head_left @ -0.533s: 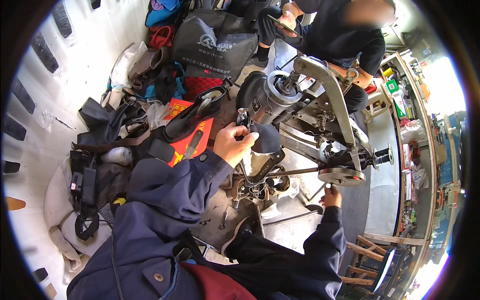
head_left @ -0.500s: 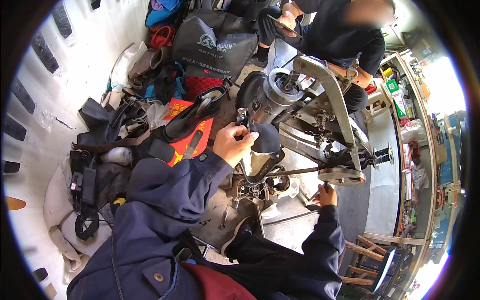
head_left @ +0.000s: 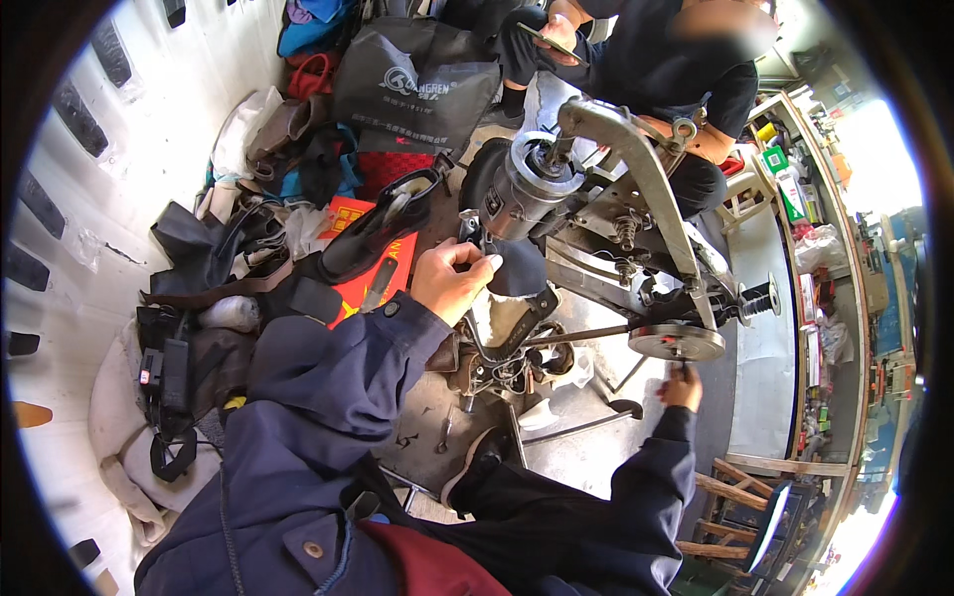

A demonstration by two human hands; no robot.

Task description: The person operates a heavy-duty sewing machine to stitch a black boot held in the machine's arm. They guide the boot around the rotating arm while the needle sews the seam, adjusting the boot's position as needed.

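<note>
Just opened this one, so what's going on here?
The person's left hand pinches a dark, pale-lined boot at a metal sewing machine, while the right hand is at the crank handle below its wheel. Another boot lies to the left on orange-red packaging. Across the machine, another person sits holding a phone.

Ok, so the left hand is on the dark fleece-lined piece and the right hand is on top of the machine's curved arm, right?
Not quite: the head view shows the right hand at the round metal wheel instead. The left hand is on the dark fleece-lined piece, as you say.
</note>
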